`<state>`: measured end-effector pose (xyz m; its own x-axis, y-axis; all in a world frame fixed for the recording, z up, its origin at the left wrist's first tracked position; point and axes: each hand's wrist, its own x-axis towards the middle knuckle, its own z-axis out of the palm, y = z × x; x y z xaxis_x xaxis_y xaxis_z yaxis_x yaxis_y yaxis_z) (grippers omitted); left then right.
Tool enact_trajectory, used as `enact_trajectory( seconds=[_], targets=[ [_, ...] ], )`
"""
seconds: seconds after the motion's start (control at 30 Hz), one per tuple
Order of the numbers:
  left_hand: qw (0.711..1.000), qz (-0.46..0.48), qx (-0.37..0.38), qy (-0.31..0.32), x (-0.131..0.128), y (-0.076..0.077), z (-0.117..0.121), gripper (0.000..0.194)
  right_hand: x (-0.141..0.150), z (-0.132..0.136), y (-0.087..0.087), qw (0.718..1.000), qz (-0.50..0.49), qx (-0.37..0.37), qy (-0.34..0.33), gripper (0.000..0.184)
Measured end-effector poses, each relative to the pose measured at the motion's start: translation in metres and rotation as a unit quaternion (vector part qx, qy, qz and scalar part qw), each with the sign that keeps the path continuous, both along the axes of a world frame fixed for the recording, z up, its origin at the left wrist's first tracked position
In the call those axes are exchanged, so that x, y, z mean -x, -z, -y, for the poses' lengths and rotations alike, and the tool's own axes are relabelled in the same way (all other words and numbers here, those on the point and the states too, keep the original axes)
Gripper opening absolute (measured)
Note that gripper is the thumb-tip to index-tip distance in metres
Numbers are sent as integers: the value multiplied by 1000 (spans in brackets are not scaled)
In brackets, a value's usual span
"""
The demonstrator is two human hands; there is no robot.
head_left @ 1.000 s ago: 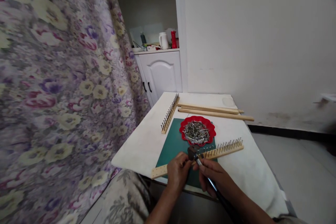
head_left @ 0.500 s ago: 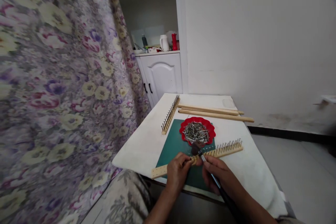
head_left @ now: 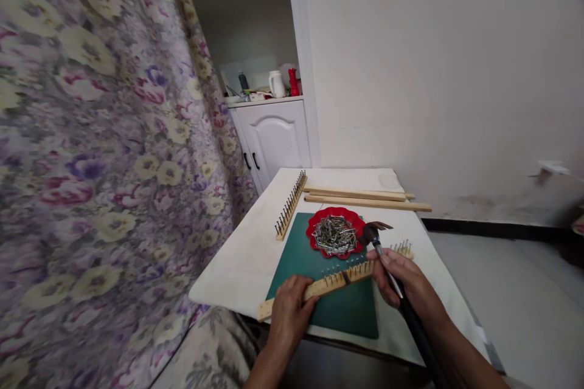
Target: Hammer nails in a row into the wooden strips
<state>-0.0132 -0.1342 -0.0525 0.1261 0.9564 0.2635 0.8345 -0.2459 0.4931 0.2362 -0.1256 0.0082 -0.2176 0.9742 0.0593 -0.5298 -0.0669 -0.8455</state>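
In the head view, my left hand [head_left: 288, 311] wraps over the near left part of a wooden strip [head_left: 333, 281], thumb on the near edge and fingers on the far side. Nails stand in rows along the strip from its middle to its right end; small holes show toward the left. My right hand [head_left: 410, 285] grips a claw hammer [head_left: 371, 234] low on its metal neck, head up over the strip's right part. Behind the strip, a red scalloped dish [head_left: 314, 217] holds a heap of loose nails [head_left: 336, 234]. Under the strip lies a green mat [head_left: 347, 310].
A second nail-studded strip [head_left: 291, 206] lies at the table's left edge. Several bare wooden sticks [head_left: 365, 200] lie at the back of the white-covered table [head_left: 228, 273]. A floral curtain [head_left: 114, 164] hangs on the left, and a wall [head_left: 410, 73] rises behind.
My right hand has lifted the hammer up and right, away from the strip's middle. My left hand has shifted left along the strip and now lies over it. The view has turned slightly right.
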Motion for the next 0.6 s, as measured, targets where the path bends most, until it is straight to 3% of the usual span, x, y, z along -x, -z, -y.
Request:
enact_trajectory(
  seconds=[0.37, 0.5, 0.6],
  targets=[
    [1000, -1, 12, 6, 0, -6, -3, 25, -6, -3, -3, 1000, 0, 12, 24, 25],
    [1000, 18, 4, 18, 8, -18, -8, 25, -8, -4, -2, 999, -11, 13, 30, 26],
    [998, 48, 1, 38, 6, -36, -24, 20, -9, -5, -3, 999, -22, 12, 44, 26]
  ],
)
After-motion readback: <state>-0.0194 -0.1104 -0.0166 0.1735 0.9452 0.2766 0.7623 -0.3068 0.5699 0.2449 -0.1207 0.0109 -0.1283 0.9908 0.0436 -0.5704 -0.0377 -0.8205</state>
